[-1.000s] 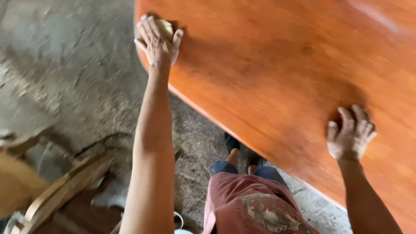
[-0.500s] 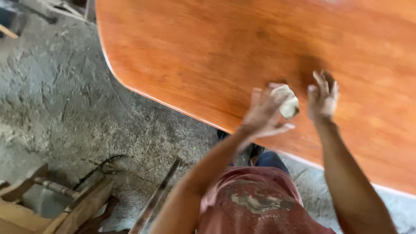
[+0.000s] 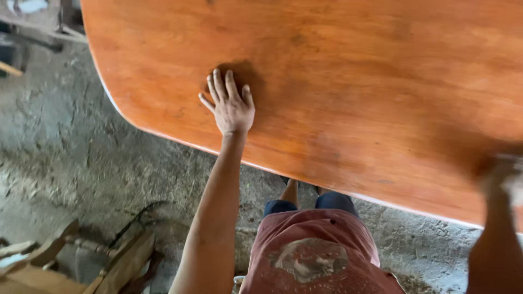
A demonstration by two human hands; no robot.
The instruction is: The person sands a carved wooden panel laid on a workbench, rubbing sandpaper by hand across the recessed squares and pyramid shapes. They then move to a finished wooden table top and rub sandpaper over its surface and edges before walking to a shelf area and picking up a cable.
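Note:
A large orange-brown wooden tabletop (image 3: 338, 71) with a rounded corner fills the upper part of the view. My left hand (image 3: 231, 106) lies flat on it near the front edge, fingers spread, with nothing in it. My right hand (image 3: 497, 171) is at the far right, over the table's front edge, and is badly blurred. A pale pad (image 3: 515, 188) shows as a whitish smear at that hand, which seems to grip it. My red shirt and blue shorts are below the table edge.
The rough grey concrete floor (image 3: 65, 152) lies to the left and under the table. Wooden chair parts (image 3: 81, 261) sit at the bottom left. Dark clutter and a stick (image 3: 11, 68) lie at the top left.
My left hand carried the pale pad from the table's far left corner to my right hand. The hands have since parted: the left now rests flat, and the right has swept to the right.

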